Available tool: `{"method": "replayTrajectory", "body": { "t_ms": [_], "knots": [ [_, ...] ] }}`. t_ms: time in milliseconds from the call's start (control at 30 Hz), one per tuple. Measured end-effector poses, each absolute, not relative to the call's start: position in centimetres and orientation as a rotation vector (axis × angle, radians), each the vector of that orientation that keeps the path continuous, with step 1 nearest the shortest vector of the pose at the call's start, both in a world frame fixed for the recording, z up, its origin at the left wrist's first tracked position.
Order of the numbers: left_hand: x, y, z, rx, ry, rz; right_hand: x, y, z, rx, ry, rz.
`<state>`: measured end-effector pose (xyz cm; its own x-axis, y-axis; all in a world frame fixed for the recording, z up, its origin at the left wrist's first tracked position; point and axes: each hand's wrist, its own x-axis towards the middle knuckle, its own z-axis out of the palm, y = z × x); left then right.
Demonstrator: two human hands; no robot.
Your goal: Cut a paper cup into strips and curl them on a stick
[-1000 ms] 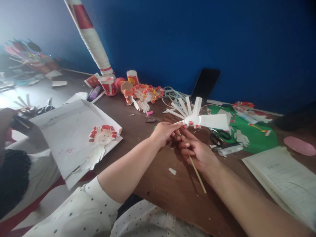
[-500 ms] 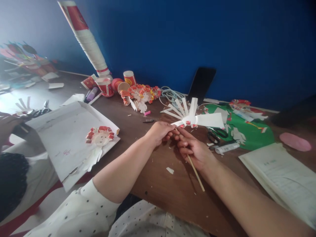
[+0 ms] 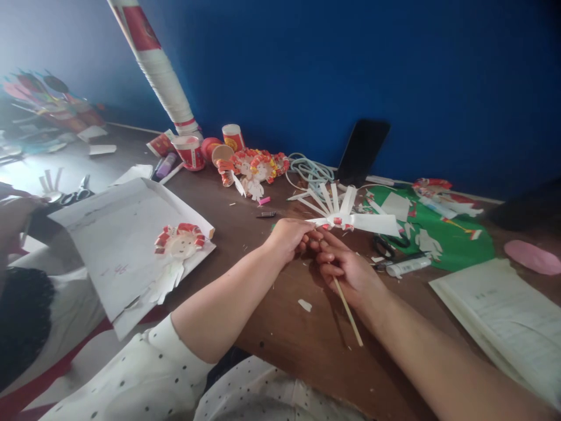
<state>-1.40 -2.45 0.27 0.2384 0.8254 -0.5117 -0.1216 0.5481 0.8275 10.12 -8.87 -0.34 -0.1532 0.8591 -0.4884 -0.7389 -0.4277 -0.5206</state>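
A white paper cup cut into fanned strips (image 3: 338, 220) is in front of me, with a few red-and-white curls along its near edge and a wider flap stretching right. My left hand (image 3: 287, 238) is closed on a strip at its left side. In my right hand (image 3: 348, 266) a thin wooden stick (image 3: 349, 316) is gripped, its lower end slanting towards me over the table. The fingertips of both hands meet under the strips, and they hide the stick's upper end.
Left of my arm, a finished paper figure with red curls (image 3: 180, 242) lies on a white paper sheet (image 3: 105, 234). Black scissors (image 3: 385, 245), a white tube (image 3: 408, 266) and a green sheet (image 3: 464, 242) are to the right. A phone (image 3: 363, 152) leans on the blue wall.
The cut cup has tipped lower, its upper strips now sitting a little nearer the table. Both hands keep their hold, and the camera view has shifted slightly.
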Motion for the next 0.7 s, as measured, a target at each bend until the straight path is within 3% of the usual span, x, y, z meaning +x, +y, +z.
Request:
{"method": "replayTrajectory", "body": {
  "t_ms": [700],
  "knots": [
    [-1.17, -2.45, 0.44, 0.702, 1.21, 0.72, 9.9, -8.84, -0.62, -0.845, -0.189, 1.833]
  ]
}}
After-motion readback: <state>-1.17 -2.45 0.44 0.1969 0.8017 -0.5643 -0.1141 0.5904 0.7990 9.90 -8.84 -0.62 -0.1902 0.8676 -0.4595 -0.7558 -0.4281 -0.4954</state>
